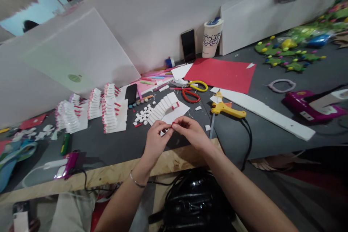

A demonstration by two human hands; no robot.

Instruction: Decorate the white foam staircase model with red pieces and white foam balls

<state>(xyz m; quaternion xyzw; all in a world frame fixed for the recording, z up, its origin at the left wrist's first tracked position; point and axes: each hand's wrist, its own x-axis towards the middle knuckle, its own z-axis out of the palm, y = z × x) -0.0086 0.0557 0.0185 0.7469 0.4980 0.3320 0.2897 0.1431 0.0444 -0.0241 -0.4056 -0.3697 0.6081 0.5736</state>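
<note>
Black bag (197,203), left hand (156,141), right hand (191,132), pinched red piece (173,124)

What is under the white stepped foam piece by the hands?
A white sheet lies beneath the stepped foam piece; the sheet's stretch directly under the steps is covered, so nothing there can be seen.

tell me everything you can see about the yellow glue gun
The yellow hot glue gun lies on its side on the grey work surface, its glossy plastic body angled with the nozzle end up and to the left. A black power cord leaves its rear and curves down past the surface's front edge. An orange piece lies partly beneath it, and a thin grey rod extends from near its nozzle end.
</note>
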